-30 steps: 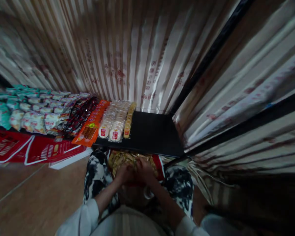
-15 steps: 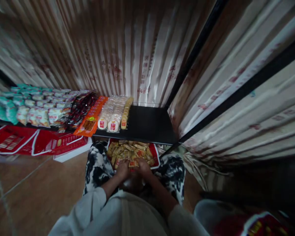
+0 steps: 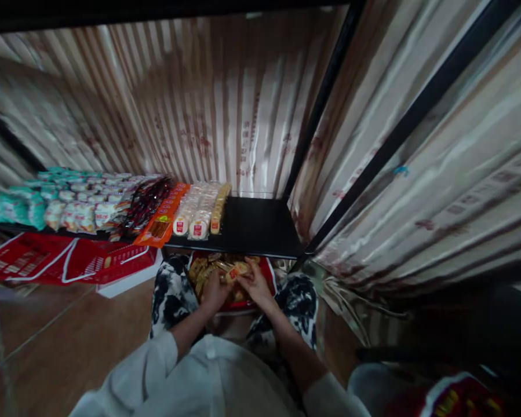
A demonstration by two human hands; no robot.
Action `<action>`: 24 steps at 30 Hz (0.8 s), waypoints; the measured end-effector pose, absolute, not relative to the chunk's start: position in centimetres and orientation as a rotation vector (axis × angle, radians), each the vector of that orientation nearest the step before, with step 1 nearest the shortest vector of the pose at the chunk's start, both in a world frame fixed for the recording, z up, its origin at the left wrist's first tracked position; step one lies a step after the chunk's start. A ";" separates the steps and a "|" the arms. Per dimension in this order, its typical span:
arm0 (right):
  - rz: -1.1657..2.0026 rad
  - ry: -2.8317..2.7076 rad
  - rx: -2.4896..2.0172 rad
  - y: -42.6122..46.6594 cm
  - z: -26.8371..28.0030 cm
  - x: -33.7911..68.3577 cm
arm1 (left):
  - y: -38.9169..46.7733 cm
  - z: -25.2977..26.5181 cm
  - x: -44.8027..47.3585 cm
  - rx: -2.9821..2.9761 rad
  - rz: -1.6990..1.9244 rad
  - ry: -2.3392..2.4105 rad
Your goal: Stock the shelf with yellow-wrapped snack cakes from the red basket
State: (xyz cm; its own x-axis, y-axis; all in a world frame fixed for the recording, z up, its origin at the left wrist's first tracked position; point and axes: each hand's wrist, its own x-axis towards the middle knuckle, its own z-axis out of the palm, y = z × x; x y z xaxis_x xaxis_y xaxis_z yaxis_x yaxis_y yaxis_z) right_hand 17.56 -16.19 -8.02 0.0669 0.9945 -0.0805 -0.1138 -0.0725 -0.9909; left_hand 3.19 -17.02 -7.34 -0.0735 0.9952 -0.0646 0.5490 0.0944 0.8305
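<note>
— Fingers of the right hand: how far open?
— Nearly closed; a small yellow-wrapped packet with a red label is pinched by them.
— Left hand?
— Fingers partly curled by the packet's left end; whether it's gripped there can't be told.
— Packet location?
— Held over a red, white-rimmed container of gold-wrapped packets, set between black-and-white patterned trouser legs, near a flat black shelf.
</note>
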 end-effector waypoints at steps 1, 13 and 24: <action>1.249 -0.961 -1.208 -16.1 -7.8 17.5 | -17.0 -7.0 3.5 1.493 0.870 1.698; 1.123 -0.825 -1.250 -12.5 -5.7 17.3 | -13.5 -3.8 6.9 1.531 1.033 1.577; 0.915 -1.051 -1.375 2.4 -4.8 20.6 | -0.8 -0.7 9.9 1.573 0.949 1.638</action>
